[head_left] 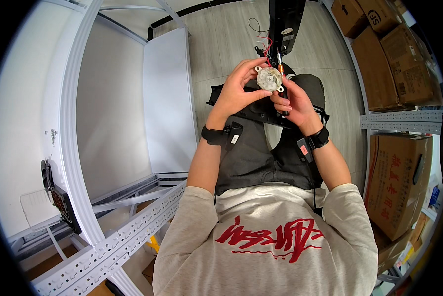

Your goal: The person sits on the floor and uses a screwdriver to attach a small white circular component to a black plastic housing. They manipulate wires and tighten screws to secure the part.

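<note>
Between the thumb and fingers of my left hand [237, 90] is a round translucent part [269, 79] with two mounting ears, raised above my lap. Thin red wires [267, 47] run up behind it. My right hand [299, 104] is closed around a screwdriver [280, 64], its orange and black handle in the fingers and its metal tip pointing away from me. The right fingertips are close to the part's edge; whether they touch it, I cannot tell. Beneath my hands, a black plastic housing [258, 109] lies across my thighs, partly hidden by them.
A long black panel [286, 22] stands beyond my hands on the grey floor [221, 44]. White metal shelving [167, 98] is close on the left. Cardboard boxes [396, 182] fill the rack on the right. A dark bracket-like object [58, 197] rests on the left shelf.
</note>
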{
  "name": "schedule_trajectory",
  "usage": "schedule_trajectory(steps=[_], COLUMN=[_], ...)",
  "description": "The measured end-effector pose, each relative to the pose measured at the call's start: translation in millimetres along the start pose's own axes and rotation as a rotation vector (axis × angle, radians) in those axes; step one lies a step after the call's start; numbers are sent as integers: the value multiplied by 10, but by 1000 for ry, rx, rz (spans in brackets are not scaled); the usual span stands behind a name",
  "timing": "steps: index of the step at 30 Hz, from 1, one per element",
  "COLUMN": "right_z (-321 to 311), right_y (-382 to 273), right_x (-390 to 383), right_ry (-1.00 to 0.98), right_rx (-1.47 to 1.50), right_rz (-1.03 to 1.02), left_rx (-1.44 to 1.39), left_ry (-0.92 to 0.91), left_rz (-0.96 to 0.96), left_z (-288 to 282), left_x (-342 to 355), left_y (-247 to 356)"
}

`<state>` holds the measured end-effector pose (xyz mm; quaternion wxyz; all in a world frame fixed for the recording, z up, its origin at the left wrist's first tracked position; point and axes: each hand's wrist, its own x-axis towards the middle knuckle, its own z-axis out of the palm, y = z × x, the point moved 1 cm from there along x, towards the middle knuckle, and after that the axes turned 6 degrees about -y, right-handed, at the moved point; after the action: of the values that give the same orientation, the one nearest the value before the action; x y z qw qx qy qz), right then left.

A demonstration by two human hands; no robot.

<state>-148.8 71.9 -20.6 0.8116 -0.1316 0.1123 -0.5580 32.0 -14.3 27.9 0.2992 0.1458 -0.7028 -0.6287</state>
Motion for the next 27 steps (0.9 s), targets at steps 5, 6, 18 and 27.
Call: schedule_trajectory(steps=[5,6,18,27], right_z=[-31,-29,-2,-4], right_y=[5,6,-2,-1], right_x=[1,1,4,-10], right_ry=[-3,1,0,21], right_rx=[2,5,6,1], right_rz=[-10,-11,-3,3], left_rx=[-11,-12,-14,-11], left_ry=[3,6,7,9], left_rz=[-3,-3,-5,0], left_z=[6,7,-5,2], left_x=[4,4,2,4], left_y=[1,1,-12,-18])
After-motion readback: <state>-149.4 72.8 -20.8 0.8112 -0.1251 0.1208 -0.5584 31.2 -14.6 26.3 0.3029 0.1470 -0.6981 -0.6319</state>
